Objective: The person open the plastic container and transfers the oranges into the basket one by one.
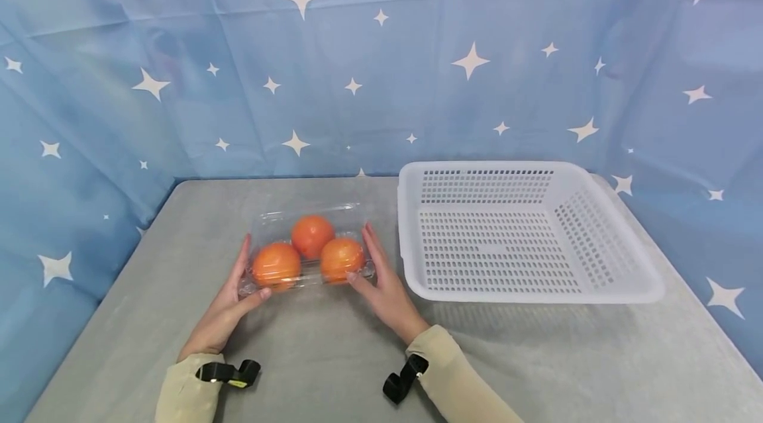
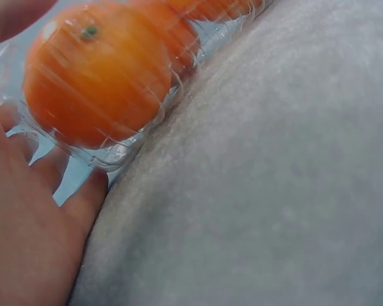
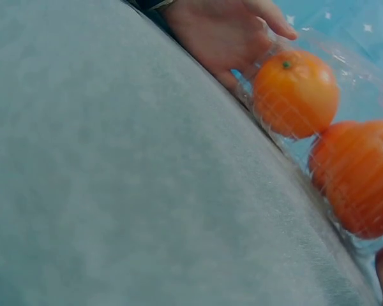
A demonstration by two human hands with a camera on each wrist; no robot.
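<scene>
A clear plastic box (image 1: 310, 272) holds three oranges, one at the back (image 1: 312, 235), one front left (image 1: 276, 266) and one front right (image 1: 342, 257). My left hand (image 1: 220, 314) grips the box's left end, thumb at the front edge and fingers along the side. At the other end, my right hand (image 1: 387, 294) holds the box the same way, its thumb over the front corner. In the left wrist view, an orange (image 2: 99, 76) shows through the ribbed plastic beside the left fingers. The right wrist view shows the left hand (image 3: 223, 32) against the far end.
A white perforated basket (image 1: 414, 277) stands to the right of the box on the grey table (image 1: 298, 370). Behind the table hangs a blue curtain (image 1: 381, 98) with white stars. Black bands with small devices (image 1: 226, 373) sit on both sleeves.
</scene>
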